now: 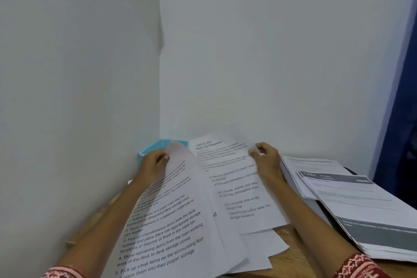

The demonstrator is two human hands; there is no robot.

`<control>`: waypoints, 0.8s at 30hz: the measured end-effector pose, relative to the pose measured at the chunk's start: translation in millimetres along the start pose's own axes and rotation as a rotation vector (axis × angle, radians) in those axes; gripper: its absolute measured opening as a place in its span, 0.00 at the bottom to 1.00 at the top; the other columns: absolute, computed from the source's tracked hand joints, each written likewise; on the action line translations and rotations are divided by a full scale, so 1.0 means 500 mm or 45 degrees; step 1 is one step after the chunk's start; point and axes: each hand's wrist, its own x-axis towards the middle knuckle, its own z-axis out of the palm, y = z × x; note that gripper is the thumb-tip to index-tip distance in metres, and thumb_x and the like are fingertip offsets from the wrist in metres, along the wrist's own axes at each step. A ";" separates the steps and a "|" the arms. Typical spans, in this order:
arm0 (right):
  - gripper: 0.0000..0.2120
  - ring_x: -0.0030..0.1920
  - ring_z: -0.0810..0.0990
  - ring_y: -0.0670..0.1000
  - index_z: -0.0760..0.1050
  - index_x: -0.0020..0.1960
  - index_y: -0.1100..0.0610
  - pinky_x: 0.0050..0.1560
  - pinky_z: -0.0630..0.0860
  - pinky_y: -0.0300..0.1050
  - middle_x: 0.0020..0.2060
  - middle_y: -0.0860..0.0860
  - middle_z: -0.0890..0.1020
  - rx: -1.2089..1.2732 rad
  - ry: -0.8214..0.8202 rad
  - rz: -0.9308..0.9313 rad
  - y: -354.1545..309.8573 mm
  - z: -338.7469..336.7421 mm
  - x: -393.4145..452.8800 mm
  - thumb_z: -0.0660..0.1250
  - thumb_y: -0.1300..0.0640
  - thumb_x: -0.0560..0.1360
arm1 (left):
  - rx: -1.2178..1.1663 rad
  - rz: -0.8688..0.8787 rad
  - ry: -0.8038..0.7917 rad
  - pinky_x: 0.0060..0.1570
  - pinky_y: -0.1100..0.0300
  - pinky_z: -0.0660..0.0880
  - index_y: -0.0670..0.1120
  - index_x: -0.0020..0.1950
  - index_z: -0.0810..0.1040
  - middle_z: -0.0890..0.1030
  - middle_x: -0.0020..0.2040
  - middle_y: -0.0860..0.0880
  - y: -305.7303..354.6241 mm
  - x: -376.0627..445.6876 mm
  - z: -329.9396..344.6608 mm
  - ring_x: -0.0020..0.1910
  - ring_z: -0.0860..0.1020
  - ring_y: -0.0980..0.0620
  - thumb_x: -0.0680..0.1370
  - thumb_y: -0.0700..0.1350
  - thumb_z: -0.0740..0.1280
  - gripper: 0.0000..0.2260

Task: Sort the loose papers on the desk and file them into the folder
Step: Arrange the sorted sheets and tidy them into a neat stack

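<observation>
Both hands are pinching far edges — the left hand (155, 161) lifting a printed instruction sheet (167, 228), the right hand (266, 159) another sheet (237, 185) — over the wooden counter (291, 253), and such light, floppy paper looks best held by opposite edges to stop sagging.

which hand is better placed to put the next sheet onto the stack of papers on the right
Right. The right hand pinches a sheet beside the stack; the left hand is farther away.
</observation>
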 end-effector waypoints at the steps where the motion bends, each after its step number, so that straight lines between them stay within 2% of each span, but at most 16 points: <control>1: 0.03 0.42 0.75 0.48 0.77 0.43 0.60 0.42 0.69 0.38 0.39 0.50 0.79 -0.003 -0.097 0.010 0.001 0.010 -0.016 0.71 0.65 0.71 | 0.005 -0.015 -0.006 0.31 0.64 0.60 0.48 0.30 0.66 0.66 0.28 0.54 0.000 -0.002 0.013 0.29 0.63 0.55 0.78 0.33 0.61 0.18; 3: 0.04 0.41 0.76 0.47 0.76 0.43 0.58 0.40 0.70 0.34 0.38 0.49 0.79 -0.018 -0.321 0.033 0.003 0.032 -0.053 0.69 0.65 0.73 | 0.008 -0.047 -0.015 0.33 0.64 0.62 0.46 0.33 0.70 0.69 0.29 0.53 0.000 -0.009 0.037 0.31 0.66 0.54 0.77 0.33 0.62 0.14; 6: 0.07 0.41 0.80 0.52 0.75 0.41 0.55 0.43 0.75 0.42 0.39 0.52 0.81 0.059 -0.655 0.242 0.005 0.059 -0.100 0.65 0.65 0.76 | 0.083 -0.044 0.022 0.33 0.71 0.65 0.43 0.39 0.73 0.74 0.32 0.53 -0.007 -0.023 0.065 0.33 0.70 0.55 0.77 0.36 0.64 0.07; 8: 0.09 0.37 0.79 0.50 0.75 0.40 0.54 0.41 0.75 0.42 0.37 0.52 0.81 0.078 -0.807 0.323 0.001 0.073 -0.121 0.63 0.65 0.76 | 0.091 -0.031 0.037 0.32 0.70 0.66 0.42 0.41 0.75 0.76 0.34 0.50 -0.018 -0.028 0.077 0.34 0.72 0.52 0.77 0.37 0.65 0.05; 10: 0.09 0.39 0.78 0.49 0.77 0.42 0.55 0.43 0.74 0.43 0.39 0.51 0.81 0.016 -0.908 0.253 -0.005 0.088 -0.134 0.61 0.64 0.76 | 0.058 -0.047 0.066 0.33 0.68 0.65 0.41 0.43 0.76 0.78 0.38 0.45 -0.029 -0.029 0.090 0.37 0.74 0.49 0.78 0.37 0.63 0.04; 12: 0.09 0.40 0.77 0.45 0.78 0.44 0.56 0.43 0.73 0.40 0.39 0.48 0.79 -0.032 -1.008 0.162 -0.016 0.096 -0.145 0.60 0.63 0.75 | 0.006 -0.142 0.087 0.35 0.64 0.65 0.42 0.41 0.71 0.75 0.37 0.46 -0.033 -0.032 0.099 0.38 0.72 0.49 0.79 0.36 0.61 0.07; 14: 0.08 0.33 0.75 0.38 0.77 0.46 0.57 0.35 0.69 0.30 0.35 0.44 0.77 -0.001 -1.140 0.166 -0.026 0.095 -0.148 0.60 0.63 0.78 | -0.074 -0.269 0.032 0.37 0.61 0.66 0.44 0.41 0.69 0.74 0.38 0.48 -0.037 -0.043 0.105 0.40 0.71 0.51 0.79 0.36 0.59 0.08; 16: 0.09 0.31 0.73 0.40 0.77 0.47 0.56 0.29 0.67 0.30 0.35 0.46 0.76 -0.002 -1.261 0.234 -0.029 0.086 -0.138 0.58 0.59 0.81 | -0.160 -0.346 -0.050 0.45 0.58 0.68 0.45 0.44 0.70 0.76 0.43 0.46 -0.051 -0.047 0.109 0.45 0.73 0.49 0.79 0.35 0.60 0.07; 18: 0.10 0.31 0.76 0.45 0.78 0.47 0.57 0.28 0.72 0.34 0.37 0.50 0.80 0.025 -1.187 0.314 -0.017 0.076 -0.118 0.59 0.56 0.81 | -0.187 -0.353 -0.116 0.47 0.58 0.69 0.47 0.45 0.73 0.77 0.44 0.47 -0.056 -0.050 0.105 0.48 0.75 0.49 0.78 0.34 0.61 0.08; 20: 0.07 0.32 0.78 0.48 0.78 0.47 0.59 0.30 0.74 0.38 0.38 0.53 0.81 0.010 -0.937 0.341 0.009 0.068 -0.090 0.62 0.60 0.78 | -0.190 -0.321 -0.195 0.45 0.63 0.71 0.48 0.46 0.75 0.79 0.44 0.50 -0.056 -0.051 0.102 0.46 0.76 0.51 0.77 0.34 0.63 0.09; 22: 0.06 0.37 0.78 0.50 0.78 0.47 0.56 0.38 0.75 0.44 0.40 0.53 0.81 -0.189 -0.768 0.246 0.045 0.057 -0.057 0.64 0.64 0.75 | -0.138 -0.304 -0.315 0.43 0.66 0.70 0.47 0.49 0.77 0.80 0.45 0.52 -0.055 -0.057 0.105 0.46 0.77 0.54 0.76 0.38 0.66 0.06; 24: 0.09 0.48 0.79 0.50 0.77 0.47 0.50 0.50 0.75 0.49 0.39 0.48 0.81 -0.371 -0.796 0.129 0.067 0.053 -0.033 0.65 0.63 0.73 | -0.001 -0.265 -0.397 0.46 0.63 0.69 0.47 0.55 0.77 0.79 0.48 0.52 -0.061 -0.059 0.112 0.49 0.76 0.54 0.74 0.42 0.70 0.10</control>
